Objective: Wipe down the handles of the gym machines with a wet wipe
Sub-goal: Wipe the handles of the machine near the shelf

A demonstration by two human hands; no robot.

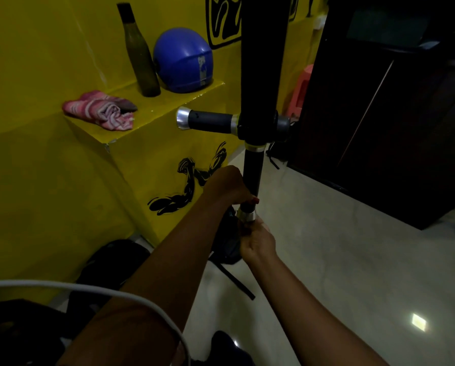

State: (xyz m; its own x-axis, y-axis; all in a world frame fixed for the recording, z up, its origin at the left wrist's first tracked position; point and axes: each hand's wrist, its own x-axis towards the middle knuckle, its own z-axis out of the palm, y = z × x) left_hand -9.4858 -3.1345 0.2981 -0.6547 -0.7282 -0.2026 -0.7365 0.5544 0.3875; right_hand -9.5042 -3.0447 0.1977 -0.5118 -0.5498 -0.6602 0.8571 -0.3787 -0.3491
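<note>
Left grip (229, 186) clasps black vertical handle (252, 170) above its chrome cap (246, 214).

Head camera looks forward and down, close over left hand (227, 184) and right hand (258, 241).

- The person's left hand (227, 184) is wrapped around the lower stretch of an upright handle (252, 167), knuckles facing the camera and fingers curled out of sight behind the bar.
- The right hand (258, 241) sits directly below the left one's fingers, cupping the handle's bottom end, with the thumb up beside the metal end cap (247, 215).
- Left forearm (173, 249) reaches up bare from the lower left; right forearm (308, 294) rises bare from the lower right, and both wrists are nearly straight.
</note>
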